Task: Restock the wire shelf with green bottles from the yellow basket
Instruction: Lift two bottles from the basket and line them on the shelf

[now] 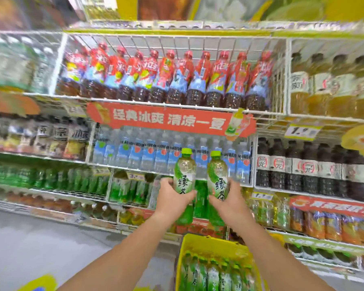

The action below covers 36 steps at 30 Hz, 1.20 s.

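Observation:
My left hand grips a green tea bottle with a lime cap, held upright. My right hand grips a second green tea bottle the same way, just to the right of the first. Both bottles are raised in front of the white wire shelf, whose green-bottle bay lies behind and below them. The yellow basket stands below my arms with several green bottles lying in it.
Red-labelled tea bottles fill the shelf above, over a red banner. Water bottles stand right behind my hands. Dark bottles are to the right, more green bottles to the left. Grey floor lies lower left.

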Tool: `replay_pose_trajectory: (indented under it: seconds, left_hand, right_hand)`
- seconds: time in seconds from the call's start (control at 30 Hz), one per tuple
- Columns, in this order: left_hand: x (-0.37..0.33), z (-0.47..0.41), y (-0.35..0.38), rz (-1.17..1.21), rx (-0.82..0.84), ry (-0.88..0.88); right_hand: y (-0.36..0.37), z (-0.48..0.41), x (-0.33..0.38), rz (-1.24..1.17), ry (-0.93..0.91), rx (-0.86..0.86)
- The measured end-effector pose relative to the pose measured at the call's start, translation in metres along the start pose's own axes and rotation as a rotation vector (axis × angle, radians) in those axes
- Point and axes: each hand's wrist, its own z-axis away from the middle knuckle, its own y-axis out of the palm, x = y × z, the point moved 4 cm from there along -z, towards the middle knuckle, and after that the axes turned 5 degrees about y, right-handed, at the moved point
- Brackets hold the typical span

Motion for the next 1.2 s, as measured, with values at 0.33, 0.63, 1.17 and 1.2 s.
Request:
replay_pose_trajectory:
  seconds: [0.33, 0.63, 1.17, 1.2]
  left_hand:
    - [0.003, 0.064, -0.106, 0.069, -0.335, -0.107]
    - [0.059, 0.122, -0.257, 0.089, -0.645, -0.186]
    - [0.175, 0.171, -0.562, 0.058, -0.895, -0.265]
    - [0.182, 0.171, -0.578, 0.053, -0.9, -0.277]
  right_hand:
    - [0.05, 0.027, 0.078, 0.067, -0.229, 0.269]
    - [0.183, 0.105, 0.165, 0.092, -0.433, 0.488]
    - [0.476, 0.239, 0.312, 0.049, -0.538, 0.662]
    - [0.492, 0.244, 0.32, 0.046, -0.535, 0.669]
